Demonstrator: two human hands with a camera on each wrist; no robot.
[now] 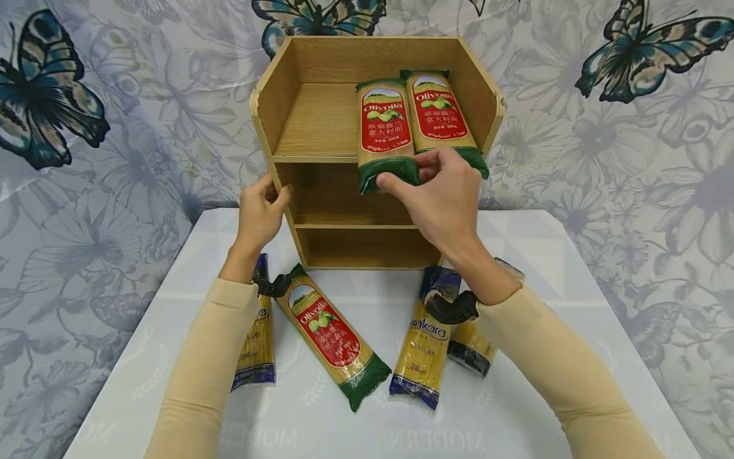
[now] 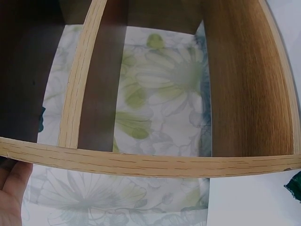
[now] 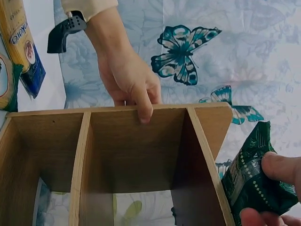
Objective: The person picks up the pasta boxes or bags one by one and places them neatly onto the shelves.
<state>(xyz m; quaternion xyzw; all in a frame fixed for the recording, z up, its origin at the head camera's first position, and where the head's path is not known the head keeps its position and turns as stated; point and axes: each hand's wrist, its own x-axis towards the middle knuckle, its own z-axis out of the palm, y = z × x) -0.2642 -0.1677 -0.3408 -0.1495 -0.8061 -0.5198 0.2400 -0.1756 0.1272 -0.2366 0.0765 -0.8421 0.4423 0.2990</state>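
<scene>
A small wooden shelf point(image 1: 321, 121) with an upper tier and two lower compartments stands at the table's far side. My left hand point(image 1: 260, 213) grips its left side panel; the right wrist view shows the thumb over the panel's front edge. With thumb and fingers, my right hand point(image 1: 450, 197) pinches the green lower end of a pasta packet point(image 1: 385, 131) with a red label, on the top tier. A matching pasta packet point(image 1: 438, 111) leans beside it on the right. The held packet's green end point(image 3: 256, 181) juts past the shelf's front edge in the right wrist view.
On the white table point(image 1: 321, 427) lie another red-labelled pasta packet point(image 1: 329, 335), a yellow-and-blue pasta packet point(image 1: 421, 347), a second yellow one point(image 1: 258, 344) under the left forearm and a dark-ended packet point(image 1: 473, 347) by the right wrist. Butterfly-patterned cloth point(image 1: 143, 127) hangs behind.
</scene>
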